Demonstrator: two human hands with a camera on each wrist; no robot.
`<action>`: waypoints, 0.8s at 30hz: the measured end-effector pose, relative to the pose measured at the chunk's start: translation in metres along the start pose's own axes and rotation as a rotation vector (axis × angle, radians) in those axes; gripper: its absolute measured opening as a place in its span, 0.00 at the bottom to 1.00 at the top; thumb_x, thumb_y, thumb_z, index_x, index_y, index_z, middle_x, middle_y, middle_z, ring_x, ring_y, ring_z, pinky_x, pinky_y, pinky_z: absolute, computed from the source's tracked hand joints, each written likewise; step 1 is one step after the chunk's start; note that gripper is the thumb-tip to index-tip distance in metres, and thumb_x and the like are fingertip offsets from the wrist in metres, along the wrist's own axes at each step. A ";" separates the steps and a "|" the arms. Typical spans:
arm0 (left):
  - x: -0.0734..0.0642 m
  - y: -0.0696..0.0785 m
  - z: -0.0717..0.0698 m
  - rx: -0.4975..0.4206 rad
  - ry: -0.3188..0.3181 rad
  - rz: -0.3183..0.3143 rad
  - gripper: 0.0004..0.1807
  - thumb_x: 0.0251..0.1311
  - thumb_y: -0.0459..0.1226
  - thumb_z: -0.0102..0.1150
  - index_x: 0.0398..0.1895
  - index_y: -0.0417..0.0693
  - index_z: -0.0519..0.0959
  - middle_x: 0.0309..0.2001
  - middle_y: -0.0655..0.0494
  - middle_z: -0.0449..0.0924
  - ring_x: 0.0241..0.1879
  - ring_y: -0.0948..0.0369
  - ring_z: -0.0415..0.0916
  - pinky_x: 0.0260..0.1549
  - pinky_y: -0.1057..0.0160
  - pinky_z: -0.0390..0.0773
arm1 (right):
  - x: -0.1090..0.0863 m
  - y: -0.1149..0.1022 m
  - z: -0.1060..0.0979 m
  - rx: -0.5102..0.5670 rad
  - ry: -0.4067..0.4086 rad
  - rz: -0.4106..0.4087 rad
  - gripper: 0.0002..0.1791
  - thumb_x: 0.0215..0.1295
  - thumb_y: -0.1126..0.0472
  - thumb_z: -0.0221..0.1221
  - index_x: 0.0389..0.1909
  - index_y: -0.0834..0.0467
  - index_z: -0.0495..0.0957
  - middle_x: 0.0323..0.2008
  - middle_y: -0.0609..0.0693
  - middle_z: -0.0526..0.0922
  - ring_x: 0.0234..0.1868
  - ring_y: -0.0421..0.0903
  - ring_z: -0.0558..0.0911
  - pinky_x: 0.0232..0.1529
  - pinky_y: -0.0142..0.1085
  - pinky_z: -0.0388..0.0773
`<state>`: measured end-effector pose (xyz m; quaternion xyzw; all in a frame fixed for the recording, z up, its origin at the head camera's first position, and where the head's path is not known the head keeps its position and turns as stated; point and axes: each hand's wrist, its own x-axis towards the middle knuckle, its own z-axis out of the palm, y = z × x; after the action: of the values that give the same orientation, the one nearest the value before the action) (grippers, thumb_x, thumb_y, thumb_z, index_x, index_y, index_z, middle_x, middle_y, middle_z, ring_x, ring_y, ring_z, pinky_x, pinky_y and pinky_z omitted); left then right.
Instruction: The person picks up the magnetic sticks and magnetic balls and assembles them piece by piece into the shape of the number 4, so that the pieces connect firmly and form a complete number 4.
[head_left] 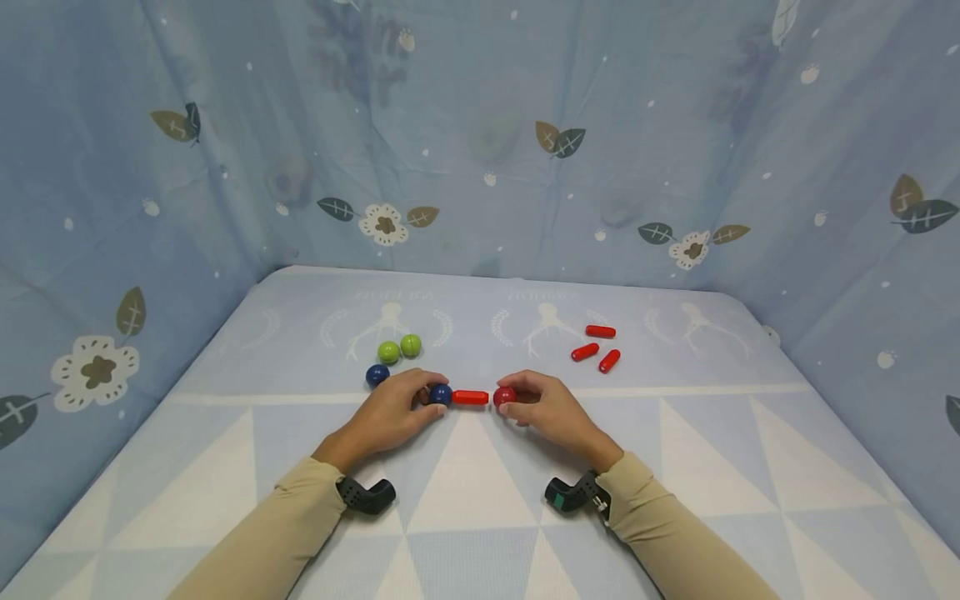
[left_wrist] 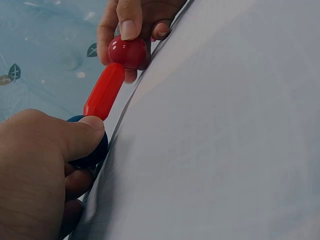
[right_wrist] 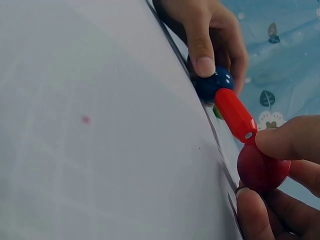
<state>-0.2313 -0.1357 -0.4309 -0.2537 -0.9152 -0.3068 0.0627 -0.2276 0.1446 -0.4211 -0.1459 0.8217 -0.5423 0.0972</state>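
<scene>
My left hand (head_left: 395, 408) pinches a dark blue ball (head_left: 441, 394) between thumb and fingers. From that ball a red rod (head_left: 470, 397) points right, its near end against the ball. My right hand (head_left: 551, 414) pinches a red ball (head_left: 505, 398) just beyond the rod's free end; the head view shows a narrow gap there. In the right wrist view, a small hole shows in the end of the red rod (right_wrist: 236, 115) beside the red ball (right_wrist: 262, 167). The left wrist view has the thumb over the blue ball (left_wrist: 95, 155), partly hiding it.
Left of the hands lie another blue ball (head_left: 377, 375) and two green balls, one (head_left: 388, 352) nearer and one (head_left: 410, 345) farther. Three loose red rods (head_left: 601, 332) lie at the back right. A patterned cloth covers the table (head_left: 465, 500), and a blue curtain (head_left: 480, 150) surrounds it.
</scene>
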 end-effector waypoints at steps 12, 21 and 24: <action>-0.002 -0.001 0.000 0.004 0.001 -0.024 0.23 0.62 0.40 0.69 0.60 0.51 0.79 0.42 0.63 0.79 0.36 0.65 0.72 0.37 0.63 0.75 | 0.002 0.000 0.006 -0.133 0.025 -0.019 0.21 0.62 0.58 0.69 0.57 0.52 0.81 0.46 0.46 0.83 0.46 0.47 0.80 0.38 0.38 0.81; 0.000 0.000 0.004 -0.005 0.005 -0.004 0.22 0.62 0.40 0.69 0.59 0.51 0.80 0.41 0.64 0.78 0.36 0.65 0.72 0.37 0.63 0.75 | -0.001 0.001 0.003 -0.194 0.047 -0.022 0.21 0.61 0.55 0.70 0.56 0.49 0.82 0.46 0.42 0.84 0.48 0.46 0.80 0.40 0.40 0.79; 0.000 -0.001 0.003 0.000 0.008 -0.006 0.22 0.62 0.40 0.69 0.59 0.51 0.80 0.42 0.64 0.78 0.36 0.66 0.73 0.38 0.63 0.75 | 0.000 0.000 0.002 -0.209 0.059 -0.036 0.21 0.62 0.55 0.70 0.56 0.50 0.82 0.44 0.41 0.84 0.48 0.45 0.80 0.43 0.41 0.79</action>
<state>-0.2322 -0.1345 -0.4339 -0.2498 -0.9158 -0.3078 0.0652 -0.2268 0.1427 -0.4219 -0.1540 0.8735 -0.4593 0.0475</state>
